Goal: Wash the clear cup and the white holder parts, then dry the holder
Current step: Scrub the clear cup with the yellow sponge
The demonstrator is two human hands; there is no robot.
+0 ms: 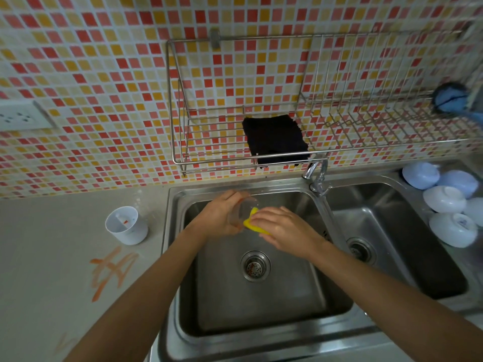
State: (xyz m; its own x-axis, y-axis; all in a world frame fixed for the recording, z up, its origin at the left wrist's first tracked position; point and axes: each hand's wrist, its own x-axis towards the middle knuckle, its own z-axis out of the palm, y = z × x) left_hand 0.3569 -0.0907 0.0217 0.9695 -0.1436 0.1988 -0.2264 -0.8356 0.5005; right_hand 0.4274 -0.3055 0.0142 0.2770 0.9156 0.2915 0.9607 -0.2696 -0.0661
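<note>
Here the clear cup (241, 211) is held over the far part of the left sink basin (261, 304), tipped on its side, with the left hand (222, 218) curled round its body. The right hand (285, 228) is wrapped over a yellow sponge (252, 223), which is pressed against the cup's rim or just inside its mouth (exactly which cannot be told, since the fingers cover it). The white holder (127, 226) is left standing upright on the counter (52, 257), well apart to the left, with small items visible inside it; it appears not yet washed.

The scrubbing step is judged to be in hand, with the task still early. For it to be done well, the cup should be gripped firmly but not squeezed, since thin clear plastic is likely to flex. The sponge is best worked right round the inside wall and down to the bottom, with the cup turned a little at a time by the holding hand. The rim deserves a full pass. Everything should be kept low over the basin, so that a slip is caught by the sink. No running water can be made out at the faucet (317, 173), so a rinse will be needed afterwards.
</note>
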